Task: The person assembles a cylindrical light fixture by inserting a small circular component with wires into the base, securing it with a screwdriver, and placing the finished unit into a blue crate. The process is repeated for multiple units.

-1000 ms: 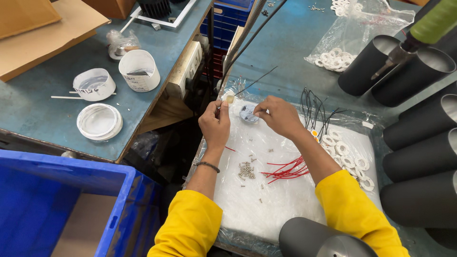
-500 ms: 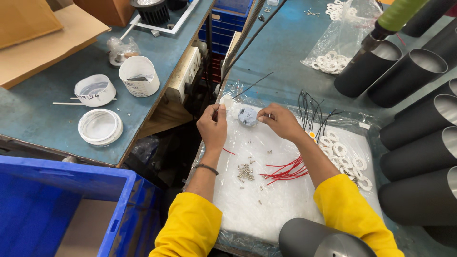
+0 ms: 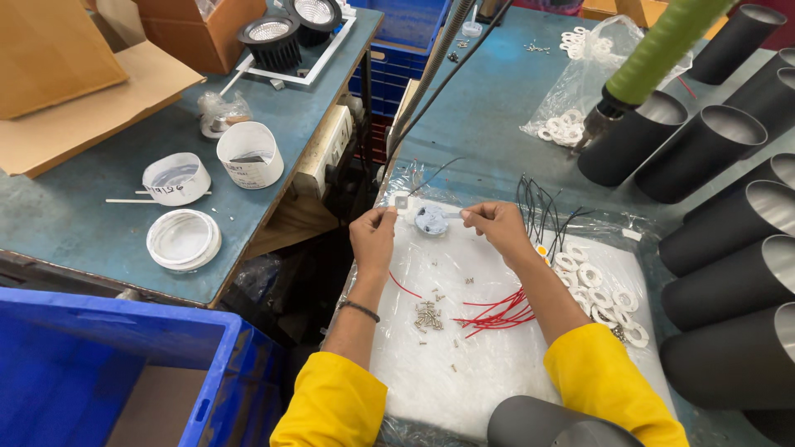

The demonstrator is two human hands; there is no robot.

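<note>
Your left hand (image 3: pixel 374 236) pinches a small square white part (image 3: pixel 402 201) between thumb and fingertips, at the far left corner of the white foam pad (image 3: pixel 464 372). Your right hand (image 3: pixel 497 225) grips a thin white strip joined to the round, pale blue-white disc (image 3: pixel 431 220). The disc lies flat on the pad between both hands, touching neither palm, just left of your right fingertips. Both hands are closed in a fine pinch, not flat.

The pad is soft, fibrous, wrapped in crinkly clear plastic, and sits on the blue-green worktop (image 3: pixel 489 116). Near the middle of the pad is a small heap of shiny metal screws (image 3: pixel 427 317), with a bundle of thin red wires (image 3: pixel 497 314) to its right. Flat white rings (image 3: pixel 598 285) scatter along the right edge. Thin black wires (image 3: pixel 538 207) curl just beyond your right hand.

Matte black cylinders (image 3: pixel 729 273), smooth with pale insides, stack on the right. A clear bag of white rings (image 3: pixel 571 124) lies far right, with a green-handled tool (image 3: pixel 654 54) hanging over it. On the left worktop are round white plastic tubs (image 3: pixel 248 155). A blue crate (image 3: pixel 99 372) sits near left. Yellow sleeves (image 3: pixel 609 381) cover your arms.
</note>
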